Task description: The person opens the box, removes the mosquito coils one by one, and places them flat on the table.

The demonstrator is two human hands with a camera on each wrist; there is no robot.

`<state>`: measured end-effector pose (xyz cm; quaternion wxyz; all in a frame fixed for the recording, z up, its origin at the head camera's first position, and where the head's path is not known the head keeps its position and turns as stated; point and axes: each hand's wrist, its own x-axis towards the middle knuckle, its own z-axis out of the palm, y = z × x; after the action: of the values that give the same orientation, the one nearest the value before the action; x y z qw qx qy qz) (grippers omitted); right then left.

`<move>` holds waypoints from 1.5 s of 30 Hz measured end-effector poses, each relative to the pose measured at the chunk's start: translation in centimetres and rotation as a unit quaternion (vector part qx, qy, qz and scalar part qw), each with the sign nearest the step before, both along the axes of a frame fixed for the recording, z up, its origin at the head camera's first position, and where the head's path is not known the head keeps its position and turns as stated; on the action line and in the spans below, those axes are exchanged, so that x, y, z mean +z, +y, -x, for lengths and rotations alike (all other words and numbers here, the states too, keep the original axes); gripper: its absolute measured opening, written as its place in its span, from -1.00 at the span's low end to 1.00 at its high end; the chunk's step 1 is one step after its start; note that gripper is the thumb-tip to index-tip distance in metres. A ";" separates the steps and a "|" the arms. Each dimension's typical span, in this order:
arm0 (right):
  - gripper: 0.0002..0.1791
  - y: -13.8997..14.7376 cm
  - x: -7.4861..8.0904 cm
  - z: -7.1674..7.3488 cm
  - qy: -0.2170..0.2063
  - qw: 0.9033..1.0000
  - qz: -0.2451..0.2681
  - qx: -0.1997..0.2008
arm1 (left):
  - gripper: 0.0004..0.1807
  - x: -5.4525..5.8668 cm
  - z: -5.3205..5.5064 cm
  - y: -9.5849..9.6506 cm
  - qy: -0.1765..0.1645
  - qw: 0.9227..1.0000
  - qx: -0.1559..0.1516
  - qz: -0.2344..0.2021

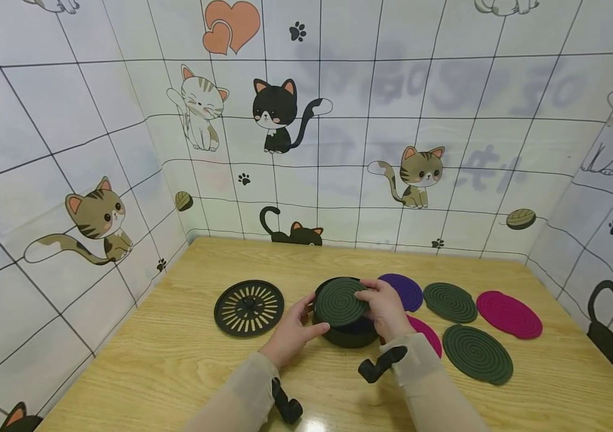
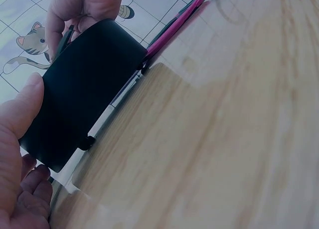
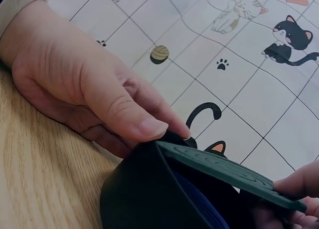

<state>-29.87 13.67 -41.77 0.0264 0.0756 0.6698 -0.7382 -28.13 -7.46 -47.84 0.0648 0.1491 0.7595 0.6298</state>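
Note:
A round black mosquito coil holder (image 1: 350, 340) stands on the table, a bulge of small feet under its wall in the left wrist view. My left hand (image 1: 291, 333) grips its left side, thumb and fingers spread around the wall (image 2: 89, 89). With its thumb and fingers my right hand (image 1: 384, 306) pinches the right edge of a dark green mosquito coil (image 1: 341, 302). That coil lies tilted over the holder's mouth, its left edge at the rim near my left thumb and its right edge raised. Inside the holder a blue coil (image 3: 202, 196) shows beneath it.
The slotted black lid (image 1: 249, 308) with a central knob lies left of the holder. To the right lie a purple coil (image 1: 402, 292), two green coils (image 1: 451, 302) and two pink coils (image 1: 508, 314), one partly behind my right hand. Cat-patterned sheeting (image 1: 349, 138) encloses the table.

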 end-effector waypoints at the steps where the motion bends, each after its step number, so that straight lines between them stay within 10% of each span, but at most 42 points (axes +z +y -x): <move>1: -0.53 0.1 0.0 0.0 0.000 1.000 0.010 -0.001 | -0.08 -0.3 0.2 0.0 0.001 1.000 0.000 0.001; 30: -0.54 8.1 1.0 -1.9 -0.028 0.991 0.131 -0.001 | -0.08 -1.3 0.7 0.2 0.015 1.000 0.011 0.018; 45: -0.78 15.7 -1.2 -3.0 -0.052 0.981 0.184 0.008 | -0.08 -1.2 0.5 0.3 0.010 1.000 0.012 0.017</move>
<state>-26.83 29.36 -42.94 0.0803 0.1023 0.5205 -0.8439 -28.61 -7.19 -49.08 0.0518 0.1453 0.7727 0.6157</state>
